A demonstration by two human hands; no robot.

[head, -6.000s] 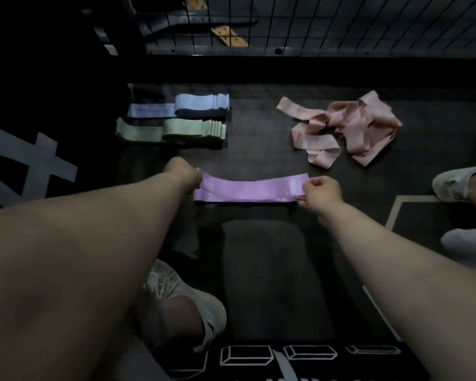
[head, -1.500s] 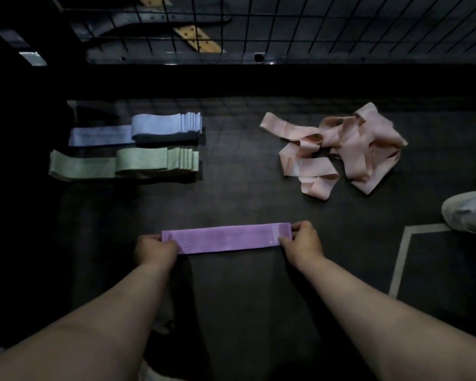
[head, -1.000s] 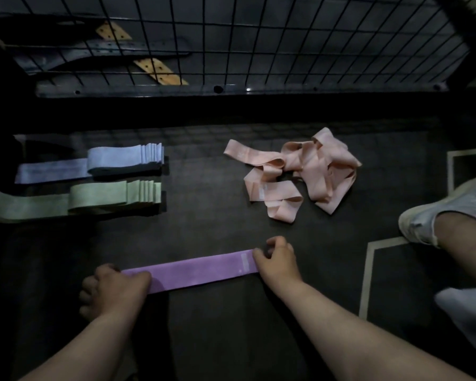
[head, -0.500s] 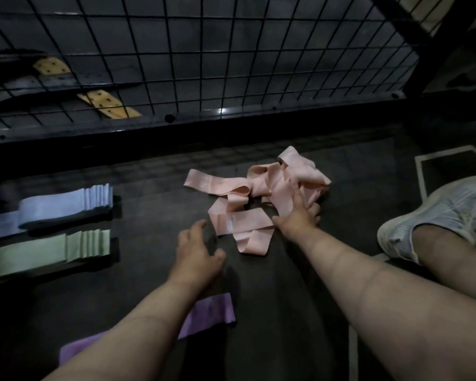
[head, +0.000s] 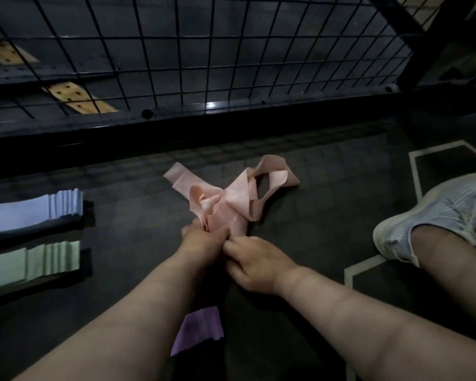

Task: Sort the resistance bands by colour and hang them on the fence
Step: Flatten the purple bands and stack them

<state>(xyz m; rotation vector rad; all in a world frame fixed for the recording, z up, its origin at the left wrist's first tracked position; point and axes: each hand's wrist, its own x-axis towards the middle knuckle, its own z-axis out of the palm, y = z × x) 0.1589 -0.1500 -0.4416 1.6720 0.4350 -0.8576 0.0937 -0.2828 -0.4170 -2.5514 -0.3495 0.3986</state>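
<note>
Together, left hand point(head: 201, 240) and right hand point(head: 254, 264) grip the near end of the tangled pink bands point(head: 231, 199).

Both forearms point(head: 116, 334) are bare right to the picture's edge, and the left hand point(head: 201, 243) and right hand point(head: 254, 264) are bare too. One foot wears a pale grey-white knitted trainer point(head: 434, 213) with laces and a white sole, below a bare leg point(head: 451, 259).

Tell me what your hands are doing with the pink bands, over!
Left hand and right hand both gripping pink bands at near end. Bunch tangled on floor, none on fence yet. Purple band nearer me, not blocking.
</note>
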